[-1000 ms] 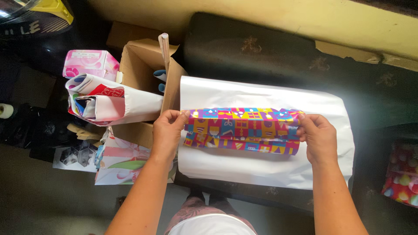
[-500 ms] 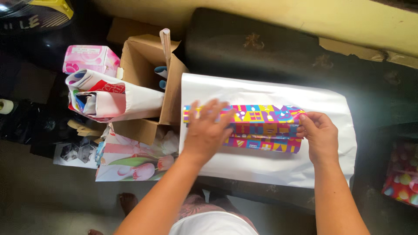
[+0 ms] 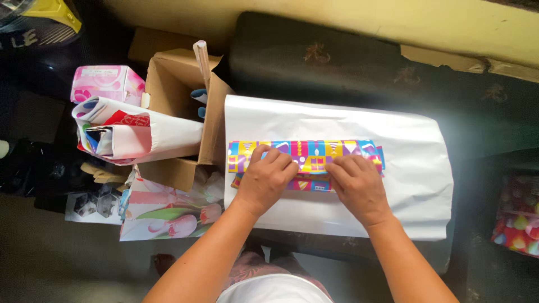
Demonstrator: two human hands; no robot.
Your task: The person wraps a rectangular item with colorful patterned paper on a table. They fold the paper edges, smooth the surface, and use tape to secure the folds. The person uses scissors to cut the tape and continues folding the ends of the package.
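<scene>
A long box wrapped in bright patterned paper (image 3: 314, 149) lies across the white back of a spread sheet of wrapping paper (image 3: 404, 168), on a dark cushion (image 3: 337, 67). My left hand (image 3: 268, 177) presses flat on the left half of the wrapped box, fingers together. My right hand (image 3: 355, 186) presses on the right half beside it, fingers bent down onto the paper's edge. Both hands hide the box's near side.
An open cardboard box (image 3: 179, 95) stands left of the sheet, with a stick-like roll (image 3: 201, 56) rising from it. Rolled paper (image 3: 129, 132), a pink box (image 3: 104, 84) and a tulip-printed bag (image 3: 168, 210) lie further left. Another patterned wrap (image 3: 514, 216) sits at the right edge.
Both hands moved from the ends of the wrapped box to its middle and now press down on top of it. The folded paper lies flatter.
</scene>
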